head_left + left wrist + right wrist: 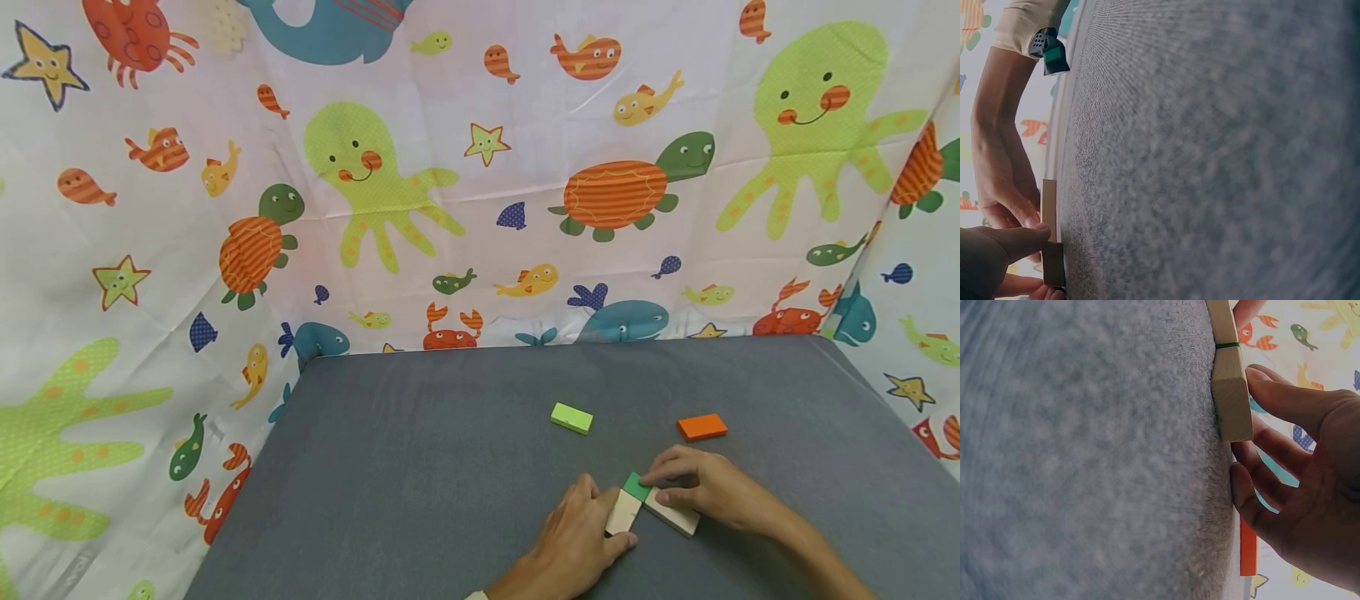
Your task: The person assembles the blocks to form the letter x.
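Note:
My left hand (573, 537) grips a plain wooden block (623, 512) along its left side, thumb at the near end. A small green block (637, 487) sits at that block's far end. My right hand (708, 487) holds a second plain wooden block (675, 512), which slants away to the right; its index finger reaches the green block. In the right wrist view, the thumb (1285, 394) presses on the second wooden block (1232, 394) while the other fingers curl behind it. The left wrist view shows both hands close together at the blocks. The blocks lie flat on the table.
Farther back on the grey table (420, 467) lie a lime-green block (572, 418) and, to its right, an orange block (702, 427). A curtain (517, 92) printed with sea animals hangs behind the table and along both sides.

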`<state>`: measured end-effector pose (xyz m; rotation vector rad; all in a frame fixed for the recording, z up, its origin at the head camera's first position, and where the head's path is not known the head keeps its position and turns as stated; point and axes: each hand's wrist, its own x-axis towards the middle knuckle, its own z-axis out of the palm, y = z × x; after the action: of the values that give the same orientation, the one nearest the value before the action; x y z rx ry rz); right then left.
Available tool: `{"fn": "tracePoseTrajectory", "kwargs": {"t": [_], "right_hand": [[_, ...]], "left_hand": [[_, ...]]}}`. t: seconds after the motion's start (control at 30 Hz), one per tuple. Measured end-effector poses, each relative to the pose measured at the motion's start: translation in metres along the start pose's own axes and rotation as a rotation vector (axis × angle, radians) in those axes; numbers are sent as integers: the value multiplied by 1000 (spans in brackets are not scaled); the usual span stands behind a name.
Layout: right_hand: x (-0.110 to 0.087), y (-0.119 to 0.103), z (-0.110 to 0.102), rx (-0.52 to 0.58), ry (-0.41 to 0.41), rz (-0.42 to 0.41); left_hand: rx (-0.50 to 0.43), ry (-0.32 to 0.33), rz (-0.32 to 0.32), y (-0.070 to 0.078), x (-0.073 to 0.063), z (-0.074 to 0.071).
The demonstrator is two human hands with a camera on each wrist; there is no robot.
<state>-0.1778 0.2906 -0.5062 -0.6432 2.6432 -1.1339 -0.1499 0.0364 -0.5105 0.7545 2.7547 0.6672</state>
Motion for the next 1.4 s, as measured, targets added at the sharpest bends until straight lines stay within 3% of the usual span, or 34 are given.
{"fn": "tracePoseTrajectory", "kwargs": {"t": [0.83, 1.13, 1.4], "right_hand": [[1, 3, -2, 24, 3, -17], [-1, 2, -5, 74, -16, -11], [-4, 3, -6, 74, 19, 5]], "left_hand": [[-19, -8, 16, -2, 0, -2], [114, 119, 146, 0, -3, -3], [266, 83, 239, 7, -2, -2]]}}
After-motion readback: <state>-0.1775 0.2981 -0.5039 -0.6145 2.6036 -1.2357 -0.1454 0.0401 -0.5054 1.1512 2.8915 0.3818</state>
